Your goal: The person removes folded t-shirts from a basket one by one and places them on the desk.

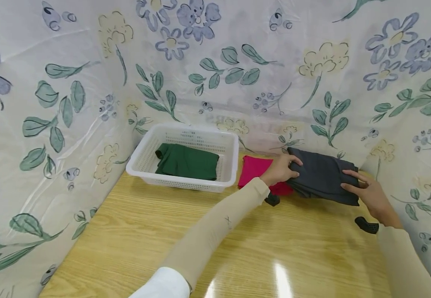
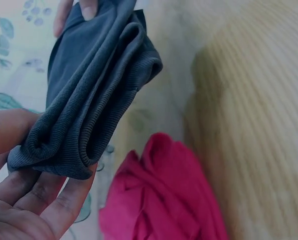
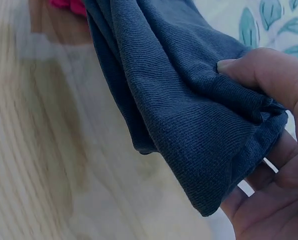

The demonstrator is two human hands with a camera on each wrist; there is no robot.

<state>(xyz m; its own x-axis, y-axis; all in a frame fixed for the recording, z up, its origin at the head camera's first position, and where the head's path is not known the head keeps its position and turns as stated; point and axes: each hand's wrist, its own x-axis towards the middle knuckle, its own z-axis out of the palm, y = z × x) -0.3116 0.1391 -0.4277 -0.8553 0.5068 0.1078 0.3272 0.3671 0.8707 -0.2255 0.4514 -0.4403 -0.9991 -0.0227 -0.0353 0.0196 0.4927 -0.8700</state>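
A folded dark grey garment [image 1: 321, 176] is held up between both hands at the right of the table. The left hand [image 1: 280, 167] pinches its left end, thumb on one side and fingers on the other. At the other end the right hand [image 1: 372, 196] grips the layered edge in the same way. In the left wrist view its ribbed folds [image 2: 104, 95] show in several layers. Below the left hand lies a folded pink-red garment [image 1: 254, 167], partly covered by that hand and the grey cloth.
A white plastic basket [image 1: 181, 184] stands at the back left, with a folded dark green garment [image 1: 189, 161] inside. Small black objects [image 1: 366, 225] show beside the wrists. Floral sheeting [image 1: 215, 62] hangs behind and along both sides of the wooden table [image 1: 144, 223].
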